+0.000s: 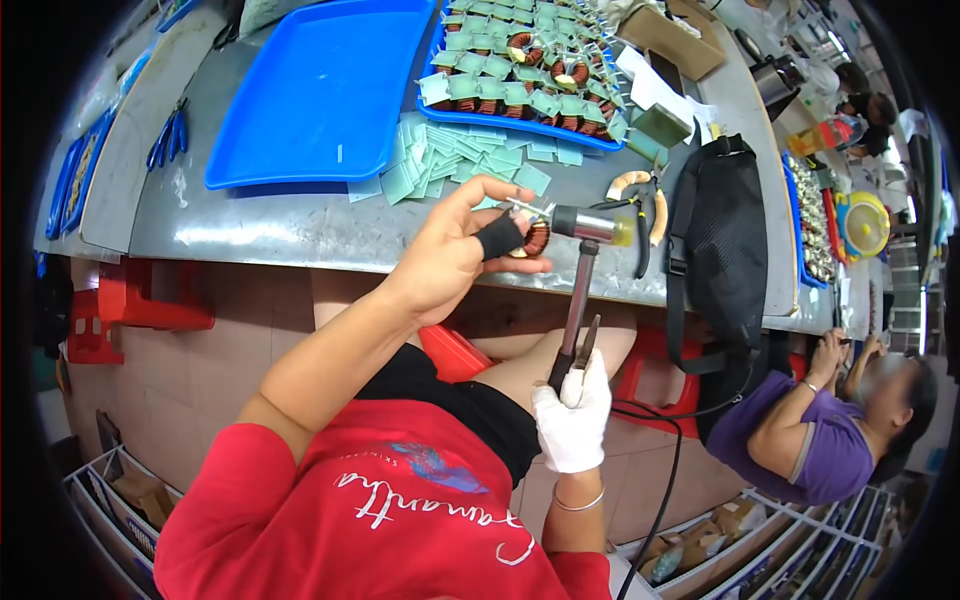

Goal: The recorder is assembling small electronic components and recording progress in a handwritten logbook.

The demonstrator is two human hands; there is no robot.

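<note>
Above the table's front edge, my left hand point(440, 250) pinches a copper-wound ring coil point(537, 239) with a thin light plate at its top. Black tape wraps one finger of that hand. In its white glove, my right hand point(574, 418) grips the handle of a small hammer point(583, 270) and also a pointed metal tool point(590, 338), whose exact kind I cannot make out. The hammer's head, with a yellowish end, is up beside the coil; whether they touch is hard to tell.
Loose green plates point(440, 158) lie before a blue tray of coils point(520, 122) and a bare blue tray point(310, 95). Pliers point(645, 220), a black bag point(722, 230) and blue-handled cutters point(168, 135) rest on the table. A person in purple point(800, 440) sits at right.
</note>
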